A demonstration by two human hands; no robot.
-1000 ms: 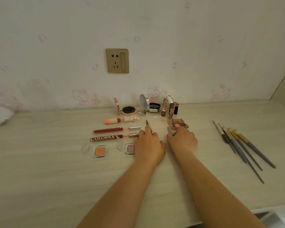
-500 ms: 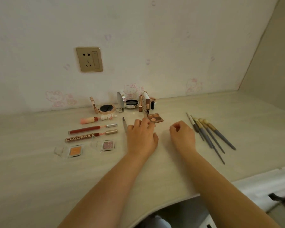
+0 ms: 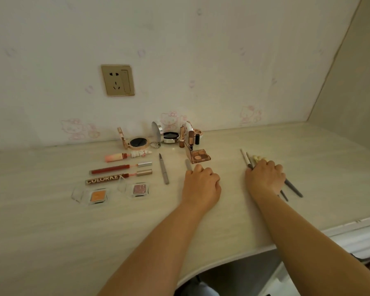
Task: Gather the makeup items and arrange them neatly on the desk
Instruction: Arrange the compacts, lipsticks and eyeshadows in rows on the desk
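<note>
Makeup lies in rows on the pale desk [image 3: 51, 221]: a pink tube [image 3: 115, 157], two lip glosses [image 3: 109, 169], two small eyeshadow pots [image 3: 97, 195], a grey pencil [image 3: 164, 172], an open eyeshadow palette [image 3: 199, 157], open compacts [image 3: 138, 143] and upright lipsticks [image 3: 181, 137] near the wall. My left hand [image 3: 201, 185] rests on the desk with curled fingers, and a short grey stick [image 3: 188, 164] pokes out from under its fingertips. My right hand [image 3: 265, 178] curls over the bundle of makeup brushes [image 3: 293, 189], whose heads and handle ends show on either side.
A gold wall socket [image 3: 118, 80] sits above the makeup. A side wall [image 3: 350, 82] closes the desk on the right. The desk's front edge [image 3: 222, 268] curves inward below my arms.
My right hand moved right and closed over the brushes. My left hand has drawn away from the grey pencil, which now lies alone on the desk. The view has swung right.
</note>
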